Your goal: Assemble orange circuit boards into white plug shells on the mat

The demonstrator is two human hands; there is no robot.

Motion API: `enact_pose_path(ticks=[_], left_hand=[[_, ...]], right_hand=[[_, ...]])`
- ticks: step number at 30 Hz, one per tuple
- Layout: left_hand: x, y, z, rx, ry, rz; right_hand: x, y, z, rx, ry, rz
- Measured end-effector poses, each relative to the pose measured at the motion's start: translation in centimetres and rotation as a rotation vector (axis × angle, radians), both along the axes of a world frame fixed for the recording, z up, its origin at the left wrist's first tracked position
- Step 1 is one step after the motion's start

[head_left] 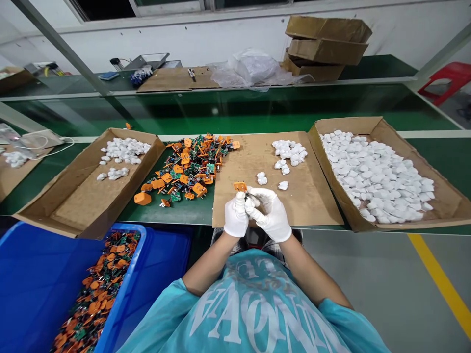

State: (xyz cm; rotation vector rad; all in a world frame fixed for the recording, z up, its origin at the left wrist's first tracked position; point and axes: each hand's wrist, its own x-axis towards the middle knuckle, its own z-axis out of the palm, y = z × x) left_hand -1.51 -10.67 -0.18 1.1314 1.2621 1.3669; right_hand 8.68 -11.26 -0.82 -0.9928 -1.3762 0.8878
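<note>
In front of my chest, over the edge of a cardboard sheet [239, 162], both white-gloved hands come together. My left hand [236, 215] is closed on an orange plug part [240, 186], whose orange face sticks up above the fingertips. Closed beside it, my right hand [272, 215] has its fingertips against the left ones; a white piece there cannot be told from the glove. Just beyond the hands lie loose white plastic covers [283, 185], with a small cluster of white covers [290, 151] farther back. To the left spreads a pile of orange plug parts with green circuit boards [187, 166].
A cardboard tray [77, 215] with some white covers stands left; another cardboard tray [371, 125], full of them, stands right. A blue bin [142, 245] of orange plug parts sits below left. Behind are stacked boxes [327, 49], plastic bags [253, 68] and a red stool [447, 78].
</note>
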Motion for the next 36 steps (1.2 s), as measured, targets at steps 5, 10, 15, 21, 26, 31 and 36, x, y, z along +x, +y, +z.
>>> enact_pose_path(ticks=[5, 10, 15, 21, 26, 31, 36], left_hand=[[-0.6, -0.1, -0.1, -0.007, -0.035, -0.103], [-0.5, 0.0, 0.4, -0.109, -0.101, -0.085], [-0.6, 0.0, 0.9, -0.148, 0.018, -0.085], [-1.0, -0.2, 0.9, 0.011, 0.174, 0.031], [-0.8, -0.5, 1.1, -0.03, 0.16, 0.009], [-0.7, -0.3, 1.5, -0.247, 0.056, -0.085], [-1.6, -0.2, 2.0, -0.295, -0.019, -0.468]], right_hand=[[0.2, -0.1, -0.3, 0.021, -0.041, 0.008], [1.0, -0.1, 0.0, 0.135, -0.073, 0.082], [0.2, -0.1, 0.1, 0.007, 0.124, 0.062], [-1.0, -0.5, 0.4, -0.098, 0.218, 0.071], [-0.8, -0.9, 0.2, -0.051, 0.153, -0.014], [0.8, -0.4, 0.4, 0.319, -0.234, 0.041], [1.9, 0.2, 0.7, 0.49, -0.423, -0.023]])
